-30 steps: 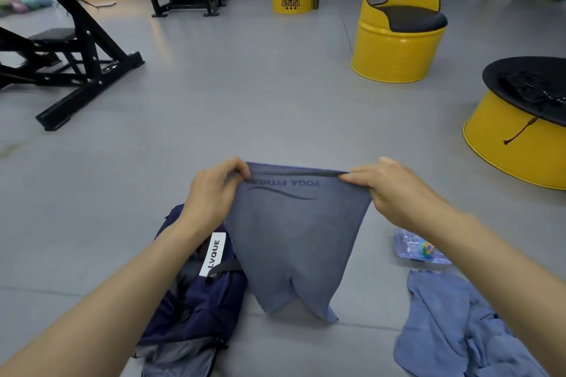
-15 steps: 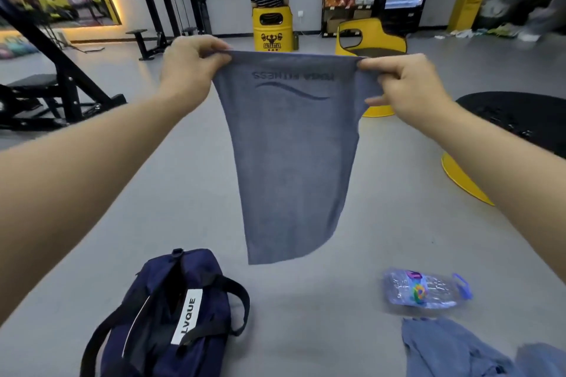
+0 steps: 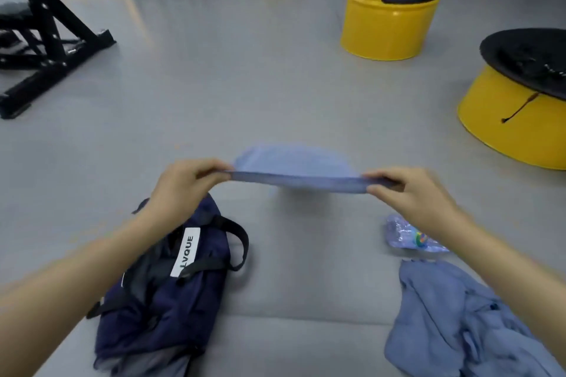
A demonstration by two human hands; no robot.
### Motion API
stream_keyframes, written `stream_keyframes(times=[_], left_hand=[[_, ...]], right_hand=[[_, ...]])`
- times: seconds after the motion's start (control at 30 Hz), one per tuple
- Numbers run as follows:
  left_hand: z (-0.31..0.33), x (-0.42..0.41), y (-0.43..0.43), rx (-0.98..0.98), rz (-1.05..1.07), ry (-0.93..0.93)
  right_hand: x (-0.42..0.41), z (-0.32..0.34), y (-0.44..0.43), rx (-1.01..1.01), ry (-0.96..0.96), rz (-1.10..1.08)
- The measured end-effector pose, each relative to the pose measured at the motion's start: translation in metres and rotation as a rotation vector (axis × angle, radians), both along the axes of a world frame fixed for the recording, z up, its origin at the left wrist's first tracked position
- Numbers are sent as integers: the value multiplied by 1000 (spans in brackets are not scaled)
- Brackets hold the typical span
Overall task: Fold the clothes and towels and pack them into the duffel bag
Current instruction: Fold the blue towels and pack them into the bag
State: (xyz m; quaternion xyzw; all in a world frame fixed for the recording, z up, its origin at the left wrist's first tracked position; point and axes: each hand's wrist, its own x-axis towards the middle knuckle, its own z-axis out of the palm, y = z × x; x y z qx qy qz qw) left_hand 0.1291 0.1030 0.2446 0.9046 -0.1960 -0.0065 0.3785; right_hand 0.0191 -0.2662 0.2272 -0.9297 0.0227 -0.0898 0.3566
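A blue-grey towel (image 3: 294, 167) is stretched in the air between my hands, billowing away from me and blurred by motion. My left hand (image 3: 186, 184) pinches its left top corner and my right hand (image 3: 410, 193) pinches the right one. Below my left arm a navy duffel bag (image 3: 159, 294) with a white "LVQUE" label lies on the grey floor. A crumpled blue garment (image 3: 459, 315) lies on the floor at the lower right, under my right forearm.
A plastic water bottle (image 3: 410, 237) lies on the floor beyond the garment. A yellow barrel chair (image 3: 386, 21) stands ahead on the right, a yellow barrel table (image 3: 514, 113) with a black top at far right. Black gym equipment (image 3: 52, 30) stands on the left.
My hands came down from head height to waist height, still holding the towel's top corners. The towel, hanging straight down before, now swings out flat away from me.
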Motion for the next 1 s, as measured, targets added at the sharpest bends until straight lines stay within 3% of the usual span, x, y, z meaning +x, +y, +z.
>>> stream_keyframes(times=[0.27, 0.37, 0.47, 0.63, 0.77, 1.0], left_hand=[[-226, -66, 25, 270, -137, 310], [-281, -87, 29, 475, -240, 394], [-324, -107, 37, 659, -377, 379], [-340, -130, 43, 745, -603, 475], [-322, -107, 17, 727, -628, 470], [-290, 37, -105, 528, -430, 231]], right_hand=[[-72, -235, 19, 21, 374, -35], [-105, -291, 27, 22, 543, 18], [-138, -331, 33, 10, 581, 92], [-167, -363, 41, -51, 614, 278], [-150, -346, 40, -21, 673, 318], [9, -289, -1, 50, 547, 144]])
